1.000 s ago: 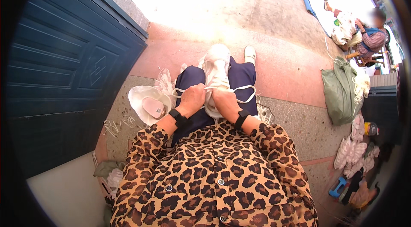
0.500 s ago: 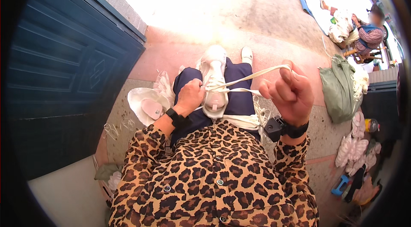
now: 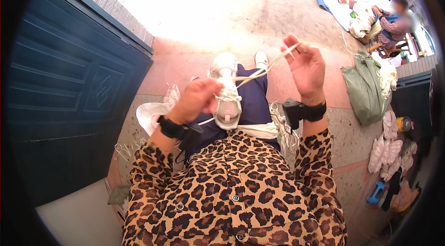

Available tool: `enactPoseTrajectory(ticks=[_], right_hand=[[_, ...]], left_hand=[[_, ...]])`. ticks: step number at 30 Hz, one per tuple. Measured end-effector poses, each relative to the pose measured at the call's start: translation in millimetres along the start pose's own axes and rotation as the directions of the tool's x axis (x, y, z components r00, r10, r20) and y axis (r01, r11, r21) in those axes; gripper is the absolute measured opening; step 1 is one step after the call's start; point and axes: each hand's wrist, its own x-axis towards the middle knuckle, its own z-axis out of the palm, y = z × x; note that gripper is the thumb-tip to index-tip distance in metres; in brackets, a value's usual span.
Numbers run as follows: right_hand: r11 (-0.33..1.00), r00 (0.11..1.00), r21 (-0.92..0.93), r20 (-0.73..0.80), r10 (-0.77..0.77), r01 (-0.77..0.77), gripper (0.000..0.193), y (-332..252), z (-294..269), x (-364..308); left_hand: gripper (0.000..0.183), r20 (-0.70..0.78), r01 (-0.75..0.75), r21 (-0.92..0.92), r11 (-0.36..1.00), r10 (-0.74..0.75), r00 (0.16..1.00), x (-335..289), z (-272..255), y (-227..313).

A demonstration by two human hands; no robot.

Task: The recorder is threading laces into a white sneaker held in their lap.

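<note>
A white sneaker (image 3: pixel 227 109) lies on my lap over dark blue trousers, its toe pointing away from me. Cream shoelace ends (image 3: pixel 252 78) stretch from its eyelets up to the right. My right hand (image 3: pixel 306 67) is raised beyond the right knee, pinching these laces between thumb and fingers, the other fingers loosely spread. Just left of the shoe's lacing is my left hand (image 3: pixel 197 100), fingers curled and blurred; whether a lace is between them is unclear. More white laces (image 3: pixel 286 125) hang in a bundle beside my right thigh.
Left stands a dark blue door (image 3: pixel 79 70). Beside my left leg is a white shoe with a pink insole (image 3: pixel 150 116). A green sack (image 3: pixel 367 90) stands at right, with shoes (image 3: pixel 385 153) piled nearer. Far right, a person (image 3: pixel 391 25) sits by white goods.
My right hand has risen and moved away from me, its fist loosening while still on the laces. My left hand has come off the shoe's side, turning and lifting slightly.
</note>
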Motion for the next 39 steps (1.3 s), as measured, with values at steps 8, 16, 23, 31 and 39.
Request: enactPoseTrajectory(ticks=[8,16,23,31,39], right_hand=[[0.656,0.937,-0.724,0.038,0.347,-0.213,0.027,83.9,-109.8,-0.1],[-0.216,0.637,-0.608,0.762,0.112,0.764,0.045,140.5,-106.0,-26.4],[-0.260,0.596,-0.540,0.677,0.432,0.801,0.031,143.8,-97.7,1.5],[-0.070,0.570,-0.574,0.777,0.268,0.816,0.032,134.0,-111.2,-1.6],[-0.347,0.679,-0.587,0.675,0.290,0.731,0.038,154.4,-107.4,10.0]], left_hand=[[0.023,-0.522,-0.334,-0.292,0.896,0.143,0.841,1.7,-100.8,3.9],[0.020,-0.257,0.186,0.376,0.908,-0.091,0.962,1.6,-25.0,-97.9],[0.018,-0.202,-0.021,0.740,0.672,0.253,0.946,3.2,-26.1,-127.1],[0.019,-0.302,-0.007,0.645,0.764,0.263,0.916,1.2,-26.0,-123.8],[0.018,-0.314,0.026,0.698,0.716,0.273,0.909,4.1,-20.4,-126.4]])
